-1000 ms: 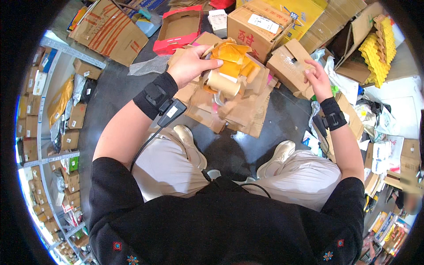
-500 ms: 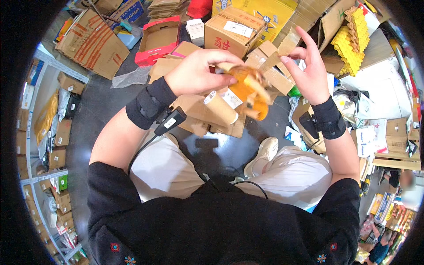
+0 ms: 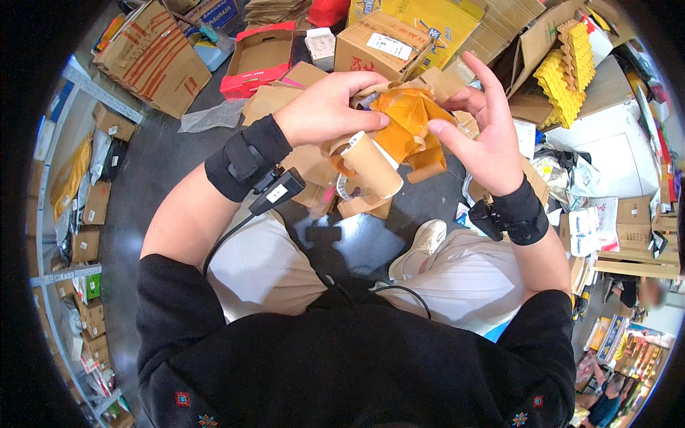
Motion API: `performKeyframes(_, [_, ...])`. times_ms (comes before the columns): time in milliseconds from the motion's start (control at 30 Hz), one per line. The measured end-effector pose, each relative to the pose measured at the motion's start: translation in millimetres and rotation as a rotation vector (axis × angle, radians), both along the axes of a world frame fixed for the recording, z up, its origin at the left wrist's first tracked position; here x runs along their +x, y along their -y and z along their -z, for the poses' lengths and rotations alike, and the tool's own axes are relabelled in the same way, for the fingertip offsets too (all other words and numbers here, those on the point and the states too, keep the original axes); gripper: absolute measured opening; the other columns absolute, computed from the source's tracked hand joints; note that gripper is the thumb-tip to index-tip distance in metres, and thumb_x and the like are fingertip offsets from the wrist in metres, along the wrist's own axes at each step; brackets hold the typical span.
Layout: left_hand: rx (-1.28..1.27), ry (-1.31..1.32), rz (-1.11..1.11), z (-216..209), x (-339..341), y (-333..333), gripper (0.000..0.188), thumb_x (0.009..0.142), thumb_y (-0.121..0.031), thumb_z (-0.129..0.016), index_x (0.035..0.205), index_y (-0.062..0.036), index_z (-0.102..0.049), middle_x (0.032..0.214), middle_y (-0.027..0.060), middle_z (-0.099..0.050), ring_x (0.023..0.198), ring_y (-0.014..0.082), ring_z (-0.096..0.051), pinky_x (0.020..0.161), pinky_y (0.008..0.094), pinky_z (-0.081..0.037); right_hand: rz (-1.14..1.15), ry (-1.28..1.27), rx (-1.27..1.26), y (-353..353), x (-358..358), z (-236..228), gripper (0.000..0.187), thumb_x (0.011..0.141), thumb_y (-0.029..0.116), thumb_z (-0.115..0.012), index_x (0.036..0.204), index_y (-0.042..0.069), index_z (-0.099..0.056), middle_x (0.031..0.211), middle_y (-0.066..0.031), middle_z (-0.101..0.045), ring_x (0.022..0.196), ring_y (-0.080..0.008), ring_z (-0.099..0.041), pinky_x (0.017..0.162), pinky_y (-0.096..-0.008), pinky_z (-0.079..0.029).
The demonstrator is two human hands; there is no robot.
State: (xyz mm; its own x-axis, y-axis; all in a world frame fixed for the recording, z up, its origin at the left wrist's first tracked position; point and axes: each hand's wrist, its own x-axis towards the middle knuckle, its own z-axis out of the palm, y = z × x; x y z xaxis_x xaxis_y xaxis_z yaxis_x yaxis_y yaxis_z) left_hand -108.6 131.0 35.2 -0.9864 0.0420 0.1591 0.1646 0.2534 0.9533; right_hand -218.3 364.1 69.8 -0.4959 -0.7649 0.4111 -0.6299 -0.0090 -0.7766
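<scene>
My left hand (image 3: 325,110) is closed on a crumpled wad of brown packing tape (image 3: 412,114), pinched between thumb and fingers. A cardboard tube (image 3: 373,165) with a pale label hangs just below the wad, apparently stuck to it, and a curled strip dangles beside it. On the other side, my right hand (image 3: 485,139) has its thumb and fingers spread, the index pointing up. Its thumb tip meets the edge of the tape, and the other fingers are partly behind it. Flattened cardboard (image 3: 364,207) lies on the floor beneath.
Ahead stand a brown carton (image 3: 385,46), an open red box (image 3: 260,60) and a yellow box (image 3: 428,21). Yellow egg trays (image 3: 564,71) lean at the far right. Shelves of parcels (image 3: 85,242) line the left. Clear plastic film (image 3: 212,118) lies on the dark floor.
My right hand has come down and left to the tape wad, its fingers opening from a pinch. The wad has spread out, and the tube has swung a little.
</scene>
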Motion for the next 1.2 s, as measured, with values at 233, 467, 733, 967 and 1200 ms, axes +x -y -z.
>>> performKeyframes(233, [-0.105, 0.054, 0.031, 1.5, 4.8, 2.1, 0.048, 0.089, -0.011, -0.073, 0.132, 0.0011, -0.057, 0.115, 0.0045, -0.066, 0.103, 0.0096, -0.060, 0.091, 0.0269, -0.051, 0.100, 0.118, -0.053, 9.2, 6.1, 7.5, 0.067, 0.086, -0.002, -0.070, 0.146, 0.004, -0.040, 0.089, -0.0009, -0.063, 0.092, -0.0091, -0.060, 0.091, -0.0256, -0.048])
performKeyframes(467, [0.022, 0.076, -0.012, 5.8, 6.6, 2.1, 0.041, 0.087, -0.015, -0.073, 0.123, 0.0006, -0.061, 0.104, 0.0054, -0.069, 0.094, 0.0097, -0.064, 0.084, 0.0277, -0.053, 0.099, 0.172, -0.015, 12.1, 4.8, 4.7, 0.067, 0.085, 0.003, -0.073, 0.144, 0.003, -0.042, 0.086, -0.0020, -0.062, 0.087, -0.0098, -0.060, 0.084, -0.0257, -0.050])
performKeyframes(733, [0.216, 0.135, 0.001, 6.7, 3.3, 10.2, 0.042, 0.089, -0.012, -0.072, 0.127, 0.0018, -0.058, 0.106, 0.0016, -0.067, 0.093, 0.0067, -0.062, 0.083, 0.0255, -0.053, 0.104, 0.119, -0.018, 5.2, -1.5, 7.5, 0.065, 0.088, 0.003, -0.073, 0.145, 0.002, -0.043, 0.093, -0.0034, -0.066, 0.090, -0.0096, -0.061, 0.089, -0.0251, -0.050])
performKeyframes(967, [0.186, 0.163, -0.004, 2.7, 4.3, 5.0, 0.039, 0.090, -0.013, -0.071, 0.124, 0.0014, -0.059, 0.106, 0.0010, -0.066, 0.092, 0.0065, -0.062, 0.082, 0.0248, -0.053, 0.148, 0.042, -0.038, 4.9, -4.0, 11.2, 0.061, 0.088, 0.003, -0.071, 0.143, 0.004, -0.045, 0.089, -0.0031, -0.066, 0.089, -0.0101, -0.062, 0.086, -0.0258, -0.050])
performKeyframes(1200, [0.181, 0.135, 0.018, 9.3, 1.4, 5.1, 0.039, 0.090, -0.013, -0.071, 0.124, 0.0010, -0.059, 0.104, 0.0015, -0.066, 0.091, 0.0065, -0.062, 0.081, 0.0250, -0.053, 0.132, 0.155, -0.086, 8.2, 0.9, 10.3, 0.067, 0.087, 0.004, -0.071, 0.146, 0.004, -0.042, 0.094, -0.0066, -0.066, 0.092, -0.0128, -0.063, 0.088, -0.0298, -0.051])
